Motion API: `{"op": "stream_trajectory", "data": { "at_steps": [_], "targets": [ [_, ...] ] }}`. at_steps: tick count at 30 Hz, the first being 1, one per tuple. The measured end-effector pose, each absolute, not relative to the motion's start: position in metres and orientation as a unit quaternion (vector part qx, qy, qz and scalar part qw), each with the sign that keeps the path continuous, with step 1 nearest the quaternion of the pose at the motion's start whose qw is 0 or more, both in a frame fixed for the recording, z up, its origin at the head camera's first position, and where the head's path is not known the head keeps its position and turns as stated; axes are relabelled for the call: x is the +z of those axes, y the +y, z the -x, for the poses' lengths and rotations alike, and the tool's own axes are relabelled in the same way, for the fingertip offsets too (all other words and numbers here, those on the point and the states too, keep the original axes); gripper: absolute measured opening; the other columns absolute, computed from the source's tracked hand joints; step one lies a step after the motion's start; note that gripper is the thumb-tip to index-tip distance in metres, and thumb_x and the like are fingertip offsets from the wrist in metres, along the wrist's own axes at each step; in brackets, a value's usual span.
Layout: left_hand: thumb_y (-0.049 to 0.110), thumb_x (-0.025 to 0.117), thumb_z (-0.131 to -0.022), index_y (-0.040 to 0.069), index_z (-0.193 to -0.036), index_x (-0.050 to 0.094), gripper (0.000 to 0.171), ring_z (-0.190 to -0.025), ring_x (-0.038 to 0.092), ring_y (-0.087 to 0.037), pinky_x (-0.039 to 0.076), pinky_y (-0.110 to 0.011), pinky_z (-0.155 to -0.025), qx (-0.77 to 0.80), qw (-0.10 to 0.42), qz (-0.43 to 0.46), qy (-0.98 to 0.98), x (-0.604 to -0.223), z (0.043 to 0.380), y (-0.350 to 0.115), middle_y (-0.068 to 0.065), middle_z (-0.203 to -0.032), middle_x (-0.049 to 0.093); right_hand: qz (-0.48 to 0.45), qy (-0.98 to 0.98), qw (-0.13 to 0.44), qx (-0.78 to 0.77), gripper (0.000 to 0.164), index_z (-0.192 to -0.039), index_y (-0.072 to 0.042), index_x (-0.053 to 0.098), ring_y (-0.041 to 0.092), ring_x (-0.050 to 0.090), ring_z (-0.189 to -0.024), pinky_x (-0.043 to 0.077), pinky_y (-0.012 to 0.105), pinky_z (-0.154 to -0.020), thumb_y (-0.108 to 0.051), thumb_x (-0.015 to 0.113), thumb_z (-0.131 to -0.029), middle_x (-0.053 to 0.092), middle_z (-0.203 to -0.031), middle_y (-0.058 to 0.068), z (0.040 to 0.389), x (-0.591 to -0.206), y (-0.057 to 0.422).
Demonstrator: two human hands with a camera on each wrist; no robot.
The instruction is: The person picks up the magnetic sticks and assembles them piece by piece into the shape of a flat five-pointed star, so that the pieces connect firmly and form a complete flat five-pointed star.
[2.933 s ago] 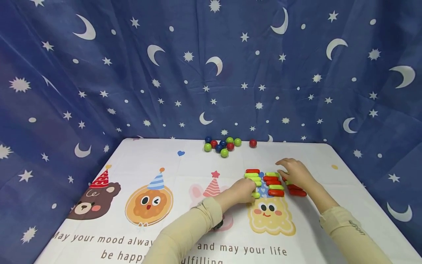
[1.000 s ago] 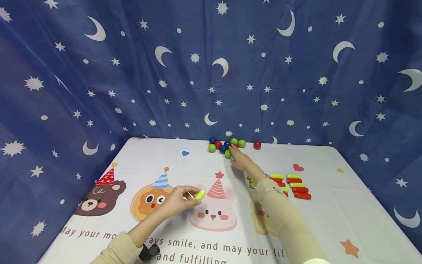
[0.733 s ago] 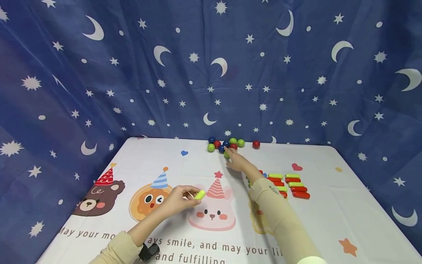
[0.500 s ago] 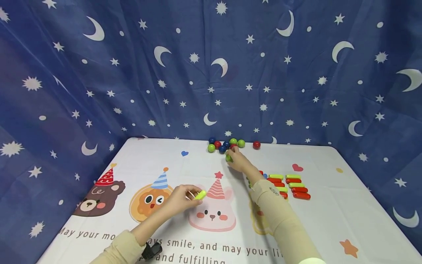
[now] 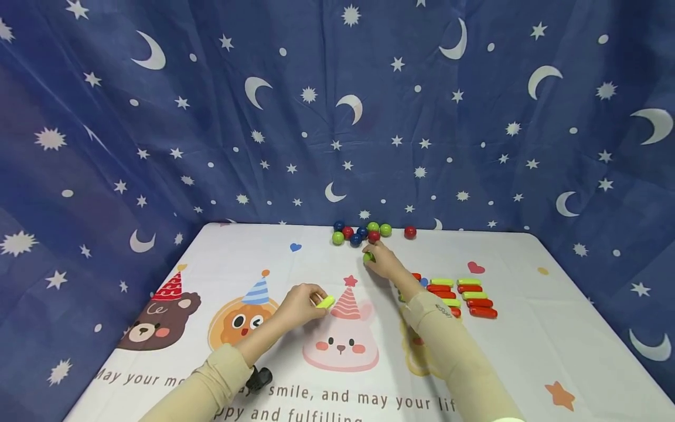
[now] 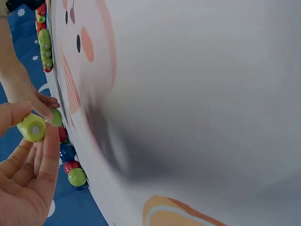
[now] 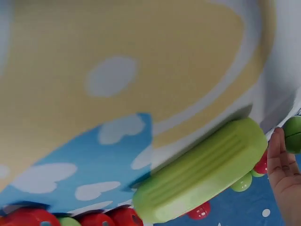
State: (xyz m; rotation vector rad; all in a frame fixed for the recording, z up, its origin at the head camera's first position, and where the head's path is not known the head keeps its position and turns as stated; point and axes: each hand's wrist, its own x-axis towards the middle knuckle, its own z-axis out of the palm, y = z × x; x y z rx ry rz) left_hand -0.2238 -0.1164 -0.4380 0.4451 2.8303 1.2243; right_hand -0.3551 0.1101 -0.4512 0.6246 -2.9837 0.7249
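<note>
My left hand (image 5: 303, 306) pinches a yellow-green magnetic stick (image 5: 326, 302) between thumb and fingers, above the printed rabbit's hat. In the left wrist view, the stick's near end (image 6: 35, 129) shows a grey metal disc. Farther back, my right hand (image 5: 385, 262) holds a green ball (image 5: 367, 257) in its fingertips, just in front of the group of balls. The same ball (image 7: 293, 134) shows at the right edge of the right wrist view. The two held pieces are apart.
Several red, blue and green balls (image 5: 355, 240) cluster near the table's back edge, with one red ball (image 5: 410, 232) to their right. Red and yellow-green sticks (image 5: 479, 303) lie in columns at the right, partly behind my right forearm. A blue curtain (image 5: 263, 146) hangs behind the table.
My left hand took a yellow-green stick from the left column and carried it left. My right hand went from the sticks to the balls, gripped a green one and drew it slightly nearer.
</note>
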Motion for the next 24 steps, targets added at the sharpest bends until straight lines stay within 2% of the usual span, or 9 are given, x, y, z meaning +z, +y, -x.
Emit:
{"op": "stream_trajectory", "data": {
  "at_steps": [6, 10, 13, 17, 24],
  "targets": [
    [0.005, 0.075, -0.075, 0.002, -0.103, 0.066, 0.030, -0.063, 0.053, -0.012, 0.045, -0.021, -0.052, 0.418, 0.034, -0.122, 0.900, -0.438, 0.239, -0.111, -0.007, -0.080, 0.064, -0.187, -0.928, 0.009, 0.322, 0.033, -0.119, 0.003, 0.058, 0.035, 0.053, -0.113, 0.043, 0.046, -0.100, -0.002, 0.060, -0.087, 0.054, -0.121, 0.025, 0.349, -0.449, 0.114],
    [0.007, 0.074, -0.077, 0.002, -0.106, 0.066, 0.030, -0.065, 0.053, -0.012, 0.044, -0.021, -0.053, 0.426, 0.036, -0.108, 0.898, -0.438, 0.249, -0.106, -0.008, -0.083, 0.065, -0.163, -0.909, -0.006, 0.382, 0.035, -0.122, 0.003, 0.056, 0.032, 0.058, -0.099, 0.051, 0.040, -0.087, -0.003, 0.059, -0.088, 0.055, -0.117, 0.024, 0.344, -0.443, 0.118],
    [0.007, 0.073, -0.078, 0.001, -0.107, 0.066, 0.031, -0.063, 0.054, -0.011, 0.045, -0.020, -0.052, 0.436, 0.033, -0.107, 0.893, -0.439, 0.255, -0.101, -0.010, -0.084, 0.066, -0.146, -0.884, -0.026, 0.444, 0.036, -0.125, 0.004, 0.053, 0.033, 0.063, -0.092, 0.054, 0.033, -0.079, -0.003, 0.058, -0.090, 0.053, -0.121, 0.026, 0.338, -0.440, 0.120],
    [0.007, 0.072, -0.079, -0.001, -0.108, 0.066, 0.030, -0.062, 0.056, -0.010, 0.047, -0.020, -0.052, 0.456, 0.031, -0.104, 0.884, -0.438, 0.261, -0.094, -0.013, -0.085, 0.067, -0.144, -0.837, -0.052, 0.525, 0.038, -0.128, 0.009, 0.048, 0.035, 0.066, -0.090, 0.056, 0.032, -0.078, -0.002, 0.054, -0.093, 0.051, -0.125, 0.029, 0.328, -0.435, 0.117],
    [0.004, 0.071, -0.081, -0.005, -0.110, 0.065, 0.031, -0.063, 0.060, -0.011, 0.051, -0.021, -0.055, 0.481, 0.023, -0.103, 0.870, -0.437, 0.263, -0.088, -0.016, -0.086, 0.069, -0.162, -0.796, -0.097, 0.575, 0.040, -0.130, 0.010, 0.047, 0.020, 0.066, -0.082, 0.056, 0.033, -0.079, -0.006, 0.054, -0.094, 0.056, -0.120, 0.029, 0.310, -0.431, 0.104]
  ]
}}
